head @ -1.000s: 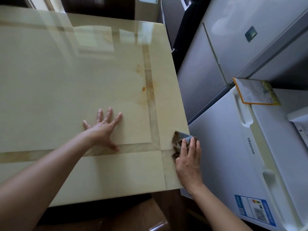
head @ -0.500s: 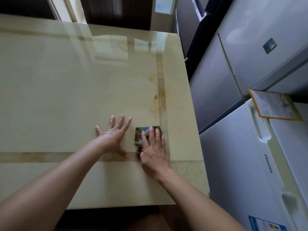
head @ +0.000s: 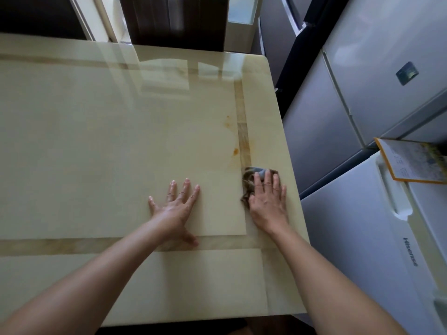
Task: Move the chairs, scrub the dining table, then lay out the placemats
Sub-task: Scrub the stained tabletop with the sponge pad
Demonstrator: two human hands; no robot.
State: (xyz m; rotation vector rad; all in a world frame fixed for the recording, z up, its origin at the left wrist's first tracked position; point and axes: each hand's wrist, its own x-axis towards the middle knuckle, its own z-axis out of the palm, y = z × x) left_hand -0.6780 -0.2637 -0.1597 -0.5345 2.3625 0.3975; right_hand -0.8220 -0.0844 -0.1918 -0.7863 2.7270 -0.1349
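The glossy cream dining table [head: 96,141] fills most of the head view, with a darker inlaid band near its edges and orange-brown stains [head: 233,151] beside the right band. My right hand [head: 267,201] presses flat, fingers straight, on a crumpled brown and grey cloth [head: 250,177] near the table's right edge. My left hand [head: 176,206] rests flat on the tabletop with its fingers spread, a short way left of the cloth. No chairs or placemats are in sight.
Grey fridges [head: 362,81] stand close along the table's right side. A white Hisense chest freezer [head: 387,238] sits nearer me, with a yellow-edged booklet [head: 411,163] on top. A dark panel [head: 174,20] lies beyond the far edge.
My right hand swept the cloth from the table's right edge leftward to beside my left hand, then back right onto the inlaid band. My left hand stayed planted.
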